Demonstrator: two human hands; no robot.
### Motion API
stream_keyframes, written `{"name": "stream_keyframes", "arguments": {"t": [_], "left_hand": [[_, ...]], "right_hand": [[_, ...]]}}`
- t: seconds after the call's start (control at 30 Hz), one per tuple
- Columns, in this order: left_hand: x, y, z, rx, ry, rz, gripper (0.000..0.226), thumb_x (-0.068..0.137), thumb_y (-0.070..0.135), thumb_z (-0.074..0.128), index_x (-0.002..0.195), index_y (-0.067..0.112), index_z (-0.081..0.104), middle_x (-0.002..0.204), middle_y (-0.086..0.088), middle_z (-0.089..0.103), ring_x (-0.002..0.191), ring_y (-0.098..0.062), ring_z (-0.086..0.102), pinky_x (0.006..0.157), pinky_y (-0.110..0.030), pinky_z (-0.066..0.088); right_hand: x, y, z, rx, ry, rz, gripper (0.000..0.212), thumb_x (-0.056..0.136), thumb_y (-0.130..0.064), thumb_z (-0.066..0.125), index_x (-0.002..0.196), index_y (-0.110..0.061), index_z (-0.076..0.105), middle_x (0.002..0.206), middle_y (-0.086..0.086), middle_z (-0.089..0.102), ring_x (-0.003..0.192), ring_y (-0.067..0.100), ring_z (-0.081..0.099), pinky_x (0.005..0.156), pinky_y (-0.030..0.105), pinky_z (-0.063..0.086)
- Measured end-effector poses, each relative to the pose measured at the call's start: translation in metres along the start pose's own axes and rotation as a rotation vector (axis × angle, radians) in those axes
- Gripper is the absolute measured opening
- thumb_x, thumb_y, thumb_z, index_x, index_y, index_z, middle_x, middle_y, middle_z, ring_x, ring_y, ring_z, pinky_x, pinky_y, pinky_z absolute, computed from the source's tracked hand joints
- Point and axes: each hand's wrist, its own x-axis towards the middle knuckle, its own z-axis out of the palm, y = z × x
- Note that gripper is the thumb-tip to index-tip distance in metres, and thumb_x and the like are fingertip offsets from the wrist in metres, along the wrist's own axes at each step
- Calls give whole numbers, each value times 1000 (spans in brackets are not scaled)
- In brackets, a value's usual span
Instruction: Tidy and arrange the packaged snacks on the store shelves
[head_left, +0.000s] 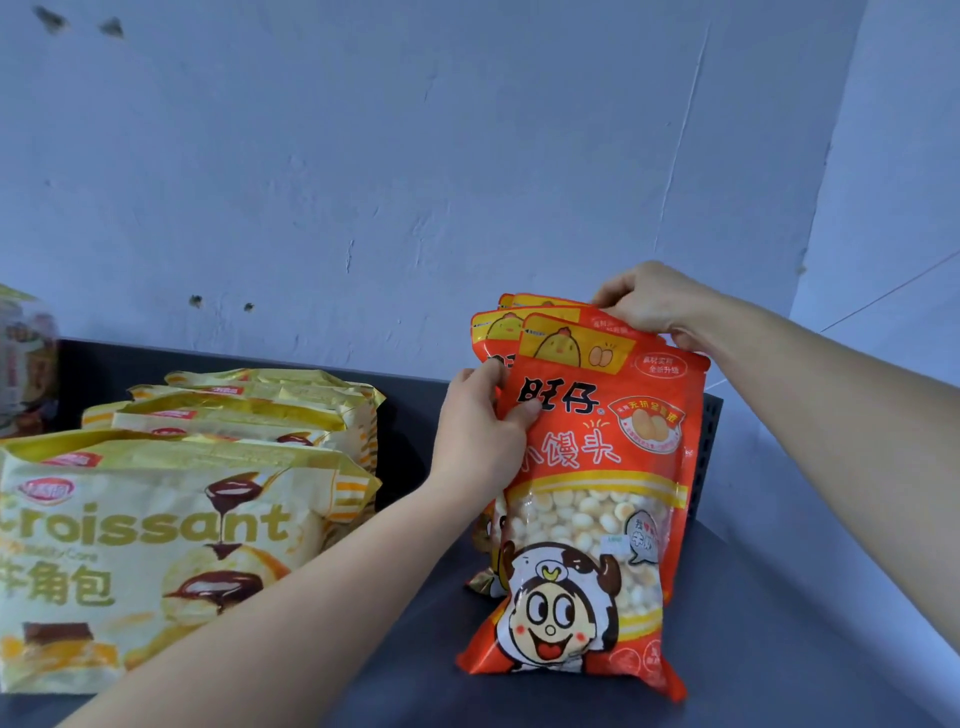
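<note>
Glossy orange pouches (597, 457) stand gripped by left hand (478, 431) and right hand (654, 306).

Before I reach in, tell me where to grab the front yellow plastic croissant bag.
Pinch the front yellow plastic croissant bag by its crimped top seal, coming from above. It stands upright with matching bags close behind, so that flat seal is exposed; the puffy face likely gives fingers little purchase.

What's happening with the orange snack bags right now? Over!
Left hand grips front orange plastic snack bag at its left edge. Right hand grips orange bag stack on top. Yellow croissant packs sit apart, leftward; nothing blocking.
</note>
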Motion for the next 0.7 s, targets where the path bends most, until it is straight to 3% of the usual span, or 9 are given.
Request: {"name": "stream_keyframes", "arguments": {"t": [0.1,0.2,0.3,0.43,0.57,0.7], "left_hand": [[1,-3,0,51,65,64,12,91,24,63,93,23,51,107,5,52,89,-5,55,75,-24,51],[0,-8,3,123,125,122,13,93,25,60,98,22,50,111,7,43,90,-2,50,72,-13,43],[-3,-14,6,235,173,149,20,96,29,55,110,17,50,119,5,39,94,-8,48,77,-23,47],[-6,-13,9,253,238,156,22,98,29,50,111,13,46,125,-1,37,95,-11,46,78,-31,48],[-6,-13,9,215,323,177,21,98,26,49,109,9,45,130,-6,34,101,-9,40,80,-24,40],[-2,-16,8,252,421,177,17,97,25,51,101,11,43,129,-8,33,115,-20,40,96,-45,44]], "right_hand": [[0,3,10,37,170,-183,18,88,-21,67,105,-17,71,100,0,66,95,17,60,85,31,49],[-3,7,11,122,129,-192,9,89,-22,66,95,-19,72,95,-1,68,89,15,63,81,30,50],[-11,6,6,205,-45,-80,23,90,-41,60,83,-21,70,83,1,72,80,19,69,74,32,54],[-20,7,-3,193,21,-173,53,80,-65,54,89,-15,72,84,2,73,75,15,68,69,28,50],[-35,11,-11,128,-37,-321,56,58,-61,69,95,-19,72,96,0,71,88,15,67,80,30,54],[-46,12,-15,71,-135,-352,68,54,-52,75,116,-26,62,112,-4,63,98,10,62,84,28,52]]}}
